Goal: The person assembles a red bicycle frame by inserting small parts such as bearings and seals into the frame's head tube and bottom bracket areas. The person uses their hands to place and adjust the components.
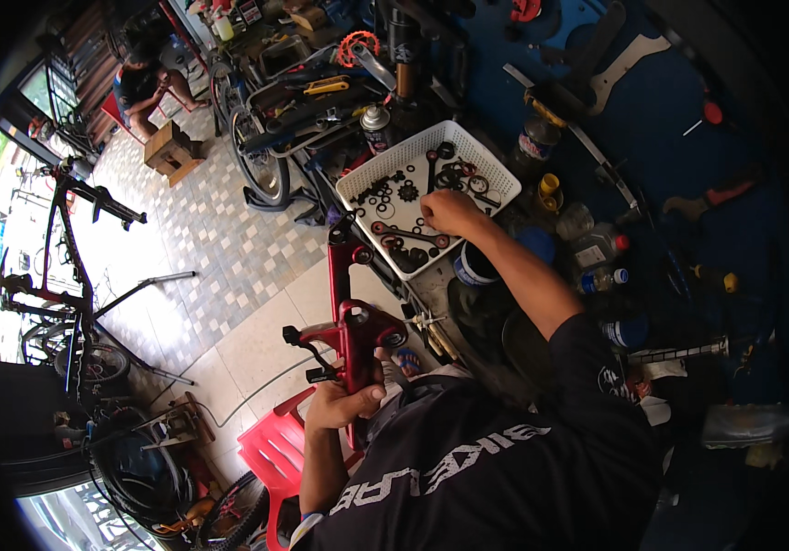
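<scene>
My left hand is wrapped round a glossy red bicycle frame part with pivot holes and a black fitting on its side. The part stands roughly upright in front of my body. My right hand is over a white plastic basket, its fingers curled down toward the small parts inside. Whatever those fingertips pinch, if anything, is hidden. Around them in the basket lie black rings, a small dark cog, several seals and a wrench-like metal tool.
A spray can stands beside the basket; bottles and jars crowd its right. Tools hang on a blue board. A red plastic chair is at my left, a bike frame on a stand farther left. Another person sits far off.
</scene>
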Action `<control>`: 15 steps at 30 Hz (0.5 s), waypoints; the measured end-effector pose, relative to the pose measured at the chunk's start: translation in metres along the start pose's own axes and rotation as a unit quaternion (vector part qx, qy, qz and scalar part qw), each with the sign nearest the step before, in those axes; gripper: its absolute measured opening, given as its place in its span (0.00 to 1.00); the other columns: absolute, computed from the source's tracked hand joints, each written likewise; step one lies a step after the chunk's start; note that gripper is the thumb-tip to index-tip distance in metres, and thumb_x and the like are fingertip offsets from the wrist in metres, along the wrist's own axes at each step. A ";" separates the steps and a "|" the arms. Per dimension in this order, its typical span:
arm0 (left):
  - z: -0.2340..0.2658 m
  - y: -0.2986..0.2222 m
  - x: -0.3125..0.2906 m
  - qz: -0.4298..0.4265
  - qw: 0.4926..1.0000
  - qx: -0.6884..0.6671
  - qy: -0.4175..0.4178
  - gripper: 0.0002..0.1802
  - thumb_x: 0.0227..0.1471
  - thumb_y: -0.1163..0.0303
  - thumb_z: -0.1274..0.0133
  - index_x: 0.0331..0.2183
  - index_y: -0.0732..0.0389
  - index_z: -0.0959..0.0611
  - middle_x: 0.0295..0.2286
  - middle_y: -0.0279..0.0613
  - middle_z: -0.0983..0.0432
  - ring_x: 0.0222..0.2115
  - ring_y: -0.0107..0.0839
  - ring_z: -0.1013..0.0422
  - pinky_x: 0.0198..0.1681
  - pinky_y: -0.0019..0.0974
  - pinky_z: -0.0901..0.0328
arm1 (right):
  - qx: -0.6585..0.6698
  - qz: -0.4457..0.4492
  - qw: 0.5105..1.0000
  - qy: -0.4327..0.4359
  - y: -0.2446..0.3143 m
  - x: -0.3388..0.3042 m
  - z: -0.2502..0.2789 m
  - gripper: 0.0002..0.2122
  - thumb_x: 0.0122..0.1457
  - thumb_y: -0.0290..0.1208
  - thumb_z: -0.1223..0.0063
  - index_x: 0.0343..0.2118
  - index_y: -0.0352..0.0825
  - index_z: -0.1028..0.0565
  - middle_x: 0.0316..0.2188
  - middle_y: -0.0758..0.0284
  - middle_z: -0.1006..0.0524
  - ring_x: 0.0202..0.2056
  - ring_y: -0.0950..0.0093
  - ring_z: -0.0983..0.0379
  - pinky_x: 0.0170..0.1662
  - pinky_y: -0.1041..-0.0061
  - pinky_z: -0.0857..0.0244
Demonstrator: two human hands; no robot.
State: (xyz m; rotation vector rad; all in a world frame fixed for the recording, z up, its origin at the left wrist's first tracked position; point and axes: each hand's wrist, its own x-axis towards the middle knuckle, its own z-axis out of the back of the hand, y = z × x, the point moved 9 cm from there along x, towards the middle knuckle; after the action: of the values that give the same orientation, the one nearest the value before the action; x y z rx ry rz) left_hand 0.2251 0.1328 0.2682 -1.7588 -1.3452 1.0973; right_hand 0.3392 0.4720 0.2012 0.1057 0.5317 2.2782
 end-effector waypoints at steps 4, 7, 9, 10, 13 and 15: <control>-0.003 -0.016 0.001 -0.042 0.995 -0.090 0.024 0.15 0.53 0.74 0.35 0.38 0.66 0.24 0.22 0.37 0.29 0.16 0.23 0.35 0.18 0.29 0.42 | 0.207 0.031 0.973 -0.100 0.029 -0.022 0.041 0.05 0.56 0.29 0.38 0.34 0.35 0.19 0.31 0.61 0.17 0.35 0.67 0.18 0.38 0.69 0.26; -0.003 -0.029 0.002 -0.077 0.991 -0.106 0.037 0.15 0.53 0.76 0.36 0.38 0.67 0.25 0.21 0.40 0.29 0.15 0.24 0.35 0.17 0.29 0.43 | 0.346 0.069 0.922 -0.161 0.088 -0.059 0.076 0.05 0.59 0.29 0.38 0.35 0.35 0.19 0.31 0.64 0.18 0.33 0.73 0.19 0.36 0.73 0.26; -0.006 -0.035 0.006 -0.098 0.987 -0.116 0.058 0.15 0.53 0.76 0.36 0.38 0.67 0.26 0.21 0.41 0.30 0.15 0.25 0.36 0.17 0.30 0.43 | 0.372 0.088 0.901 -0.204 0.117 -0.081 0.085 0.05 0.60 0.29 0.38 0.36 0.35 0.20 0.32 0.64 0.18 0.33 0.74 0.19 0.35 0.75 0.27; -0.006 -0.035 0.006 -0.097 0.986 -0.124 0.057 0.15 0.53 0.77 0.36 0.38 0.68 0.26 0.21 0.42 0.30 0.15 0.25 0.36 0.16 0.30 0.43 | 0.361 0.099 0.899 -0.229 0.129 -0.090 0.087 0.05 0.60 0.29 0.38 0.36 0.35 0.20 0.32 0.64 0.19 0.33 0.73 0.19 0.34 0.76 0.26; -0.010 -0.037 0.008 -0.094 0.983 -0.139 0.067 0.15 0.53 0.77 0.36 0.39 0.68 0.26 0.21 0.42 0.30 0.15 0.26 0.36 0.16 0.31 0.43 | 0.281 0.190 0.882 -0.327 0.152 -0.107 0.098 0.06 0.58 0.26 0.36 0.37 0.37 0.21 0.33 0.66 0.19 0.34 0.70 0.19 0.35 0.74 0.25; -0.012 -0.038 0.007 -0.084 0.987 -0.122 0.053 0.15 0.53 0.75 0.36 0.37 0.68 0.26 0.20 0.42 0.30 0.15 0.25 0.36 0.16 0.30 0.43 | 0.213 0.266 0.852 -0.397 0.166 -0.120 0.108 0.06 0.56 0.24 0.36 0.37 0.37 0.20 0.34 0.66 0.19 0.35 0.68 0.19 0.35 0.73 0.25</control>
State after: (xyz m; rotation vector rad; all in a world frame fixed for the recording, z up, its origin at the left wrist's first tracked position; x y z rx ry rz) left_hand 0.2206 0.1490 0.3054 -1.8081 -1.5834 0.7612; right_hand 0.3348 0.3219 0.3780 1.5073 0.5794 2.2938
